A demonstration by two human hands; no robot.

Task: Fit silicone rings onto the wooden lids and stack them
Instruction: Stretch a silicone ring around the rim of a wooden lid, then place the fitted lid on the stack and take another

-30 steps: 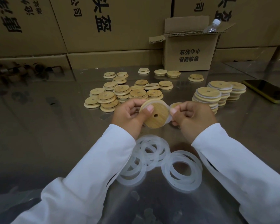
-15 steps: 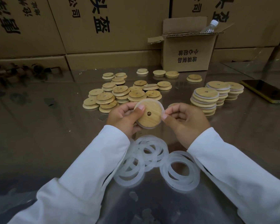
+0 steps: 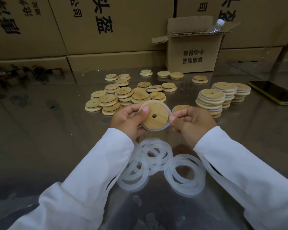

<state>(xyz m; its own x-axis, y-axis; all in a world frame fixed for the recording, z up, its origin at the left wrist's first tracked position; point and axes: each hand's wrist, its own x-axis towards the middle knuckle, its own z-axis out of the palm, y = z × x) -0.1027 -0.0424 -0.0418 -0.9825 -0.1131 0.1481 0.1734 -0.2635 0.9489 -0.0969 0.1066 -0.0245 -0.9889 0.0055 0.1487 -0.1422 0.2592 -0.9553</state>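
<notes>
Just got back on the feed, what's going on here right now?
A person's left hand holds a wooden lid, while the right hand pinches the silicone ring at its rim. Loose rings lie on the table nearest the person; bare lids sit scattered beyond, and ringed lids are stacked to the right.

Dim, glary tabletop (image 3: 40, 130), warped edges

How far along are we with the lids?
Done: stacks of ringed lids on the right. In hand: the left hand grips a lid while the right hand pinches its ring at the edge. Left: many bare lids and a heap of loose rings.
</notes>
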